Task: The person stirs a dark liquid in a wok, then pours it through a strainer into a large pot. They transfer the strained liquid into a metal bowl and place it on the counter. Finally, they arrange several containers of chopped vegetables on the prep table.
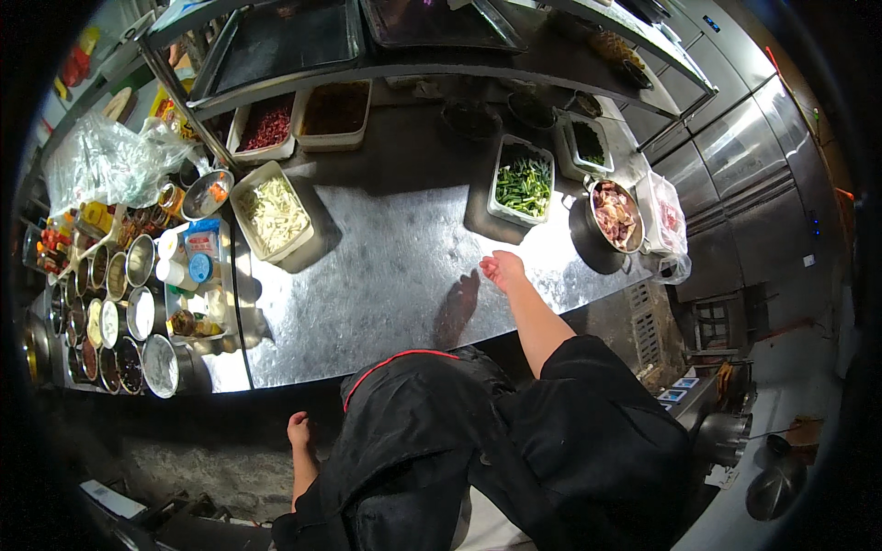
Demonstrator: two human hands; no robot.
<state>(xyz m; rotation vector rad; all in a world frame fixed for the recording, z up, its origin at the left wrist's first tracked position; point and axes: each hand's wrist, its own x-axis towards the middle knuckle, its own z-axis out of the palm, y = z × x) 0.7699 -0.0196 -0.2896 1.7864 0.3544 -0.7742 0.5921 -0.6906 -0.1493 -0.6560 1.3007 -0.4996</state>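
Observation:
My right hand (503, 271) hovers over the stainless steel worktable (386, 275), its fingers loosely bent and slightly apart, with no thing seen in it. Its shadow falls on the metal to the left. Beyond that hand stands a white plastic tub of cut green vegetables (524, 186). To its right, a metal pot of raw meat pieces (615, 217) sits near the table's edge. My left hand (298, 430) hangs below the table's front edge, beside my black apron. Its fingers are curled, and their inner side is hidden.
A tub of pale shredded vegetable (273, 213) stands left of centre. Seasoning bowls (141, 313) and a tray of bottles (200, 275) crowd the left end. Overhead, a metal shelf (427, 74) spans the back. A bagged tub of meat (663, 213) sits far right.

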